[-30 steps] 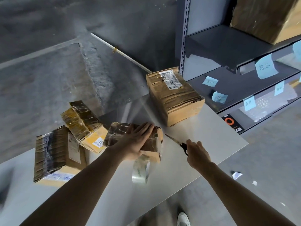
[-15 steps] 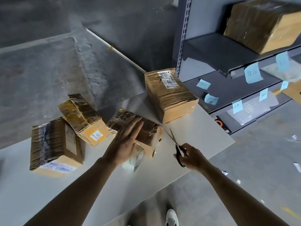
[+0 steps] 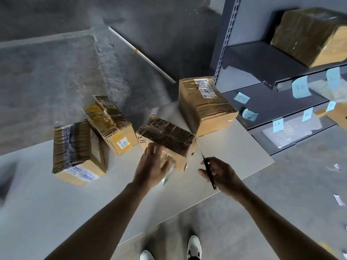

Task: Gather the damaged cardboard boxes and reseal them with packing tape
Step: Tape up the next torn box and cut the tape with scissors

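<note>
On the grey table (image 3: 234, 147), as seen from the head view, four taped cardboard boxes are grouped together. The small box (image 3: 165, 136) lies at the centre. The tall box (image 3: 204, 106) stands just behind it to the right. The yellow-labelled box (image 3: 110, 124) and the flat box (image 3: 77, 151) lie to the left, touching each other.

The left hand (image 3: 152, 166) is at the near end of the small box with its fingers extended and close together, not curled. Its palm covers the roll of clear packing tape (image 3: 168, 173), which rests on the table against that box.

The right hand (image 3: 221, 173) is closed around the black handles of the scissors (image 3: 207, 168). The blades point away from the person toward the near right corner of the small box.

A metal shelf unit (image 3: 262, 59) to the right carries a large box (image 3: 309, 34) and blue paper notes (image 3: 300, 87).
</note>
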Demonstrator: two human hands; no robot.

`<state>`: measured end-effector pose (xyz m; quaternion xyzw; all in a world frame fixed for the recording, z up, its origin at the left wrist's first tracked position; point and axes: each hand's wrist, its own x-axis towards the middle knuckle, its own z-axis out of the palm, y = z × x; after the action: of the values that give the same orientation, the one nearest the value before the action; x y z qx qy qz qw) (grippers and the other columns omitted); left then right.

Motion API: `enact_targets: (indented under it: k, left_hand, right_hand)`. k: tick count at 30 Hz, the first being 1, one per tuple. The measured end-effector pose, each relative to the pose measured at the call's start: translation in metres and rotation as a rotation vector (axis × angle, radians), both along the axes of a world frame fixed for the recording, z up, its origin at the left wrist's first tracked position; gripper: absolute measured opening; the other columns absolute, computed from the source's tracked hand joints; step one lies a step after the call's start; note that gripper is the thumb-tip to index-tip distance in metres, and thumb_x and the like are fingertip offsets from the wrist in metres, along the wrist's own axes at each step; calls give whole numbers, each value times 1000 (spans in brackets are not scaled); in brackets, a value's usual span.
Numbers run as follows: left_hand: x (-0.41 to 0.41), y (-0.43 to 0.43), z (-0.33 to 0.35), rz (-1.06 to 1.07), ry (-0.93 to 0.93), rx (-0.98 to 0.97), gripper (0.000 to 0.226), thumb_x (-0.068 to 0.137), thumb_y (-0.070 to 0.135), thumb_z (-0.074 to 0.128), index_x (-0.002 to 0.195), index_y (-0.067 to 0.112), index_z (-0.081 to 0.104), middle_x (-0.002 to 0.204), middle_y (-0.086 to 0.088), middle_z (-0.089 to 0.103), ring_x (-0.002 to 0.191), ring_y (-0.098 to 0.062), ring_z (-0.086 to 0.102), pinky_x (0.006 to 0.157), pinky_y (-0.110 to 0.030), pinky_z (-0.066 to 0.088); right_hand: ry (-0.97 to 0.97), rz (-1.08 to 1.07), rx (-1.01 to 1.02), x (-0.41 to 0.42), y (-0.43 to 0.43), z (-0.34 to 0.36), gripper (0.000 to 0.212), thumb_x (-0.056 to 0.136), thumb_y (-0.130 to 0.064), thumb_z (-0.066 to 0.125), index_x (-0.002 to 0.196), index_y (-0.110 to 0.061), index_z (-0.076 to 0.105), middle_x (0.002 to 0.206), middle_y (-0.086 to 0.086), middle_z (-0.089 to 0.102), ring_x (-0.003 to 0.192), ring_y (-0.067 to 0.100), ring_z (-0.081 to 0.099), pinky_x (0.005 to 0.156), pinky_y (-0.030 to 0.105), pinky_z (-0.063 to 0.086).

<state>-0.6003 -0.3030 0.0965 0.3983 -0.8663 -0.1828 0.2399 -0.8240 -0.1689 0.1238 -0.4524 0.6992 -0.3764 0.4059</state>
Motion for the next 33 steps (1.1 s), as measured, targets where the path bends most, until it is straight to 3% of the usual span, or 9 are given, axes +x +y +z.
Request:
enact_targets:
  k: [3,5,10,12,16,19,23,29,33]
  left_hand:
    - [3,1,-6,11,-83,105,63,83,47,73,132,16,47,131,-10,47,110,-21,56,82,-28,56]
    - [3,5,-9,19,-159,220,70,83,54,69,138,21,40,137,-9,40,116,-23,50,87,-34,56]
    - [9,15,-19,18,-189,399,69,89,45,67,143,26,30,135,-8,45,111,-23,58,81,-28,55]
    - [10,16,-24,-6,-173,402,70,91,44,64,147,27,26,138,-5,49,114,-20,58,84,-29,57]
    - [13,12,-25,-45,-188,382,77,92,44,63,153,25,20,150,0,44,128,-20,53,96,-32,54]
    - [14,10,-21,-61,-216,355,76,92,42,63,152,23,20,150,0,45,126,-20,56,95,-31,55]
    - [14,9,-19,-65,-261,365,74,94,41,61,150,19,18,149,-1,45,122,-22,59,91,-30,55]
    - [11,7,-19,-79,-293,380,75,96,42,57,151,16,13,154,-2,38,124,-23,58,92,-29,54]
    - [12,8,-23,-76,-293,415,75,96,43,57,150,16,13,154,-4,38,121,-24,60,89,-30,55]
  right_hand:
    - [17,63,17,13,-8,8,24,83,-37,79,100,-31,64,80,1,71,73,22,67,68,39,55]
    - [-1,101,32,18,-10,11,23,84,-35,78,102,-28,65,79,-3,71,72,17,67,69,37,56]
    - [74,227,183,29,-8,1,27,83,-45,76,96,-23,68,87,4,72,69,8,65,69,29,54]
    - [128,259,283,26,-6,-3,33,82,-53,74,92,-21,68,86,4,73,71,13,69,67,30,56]
    - [102,289,408,18,-5,-3,37,83,-51,74,84,-14,68,68,-1,67,54,11,61,54,22,49]
    - [109,304,485,15,-9,-1,43,82,-58,72,84,-15,69,67,0,67,54,12,60,58,27,48]
    - [78,282,539,12,-20,5,50,83,-61,69,89,-11,70,65,-1,65,55,12,58,51,20,42]
    - [66,274,588,10,-38,9,55,83,-58,70,96,-5,72,67,1,62,56,13,54,56,20,42]
    - [10,273,616,5,-42,7,47,82,-55,73,89,-9,73,65,3,61,54,15,51,52,22,34]
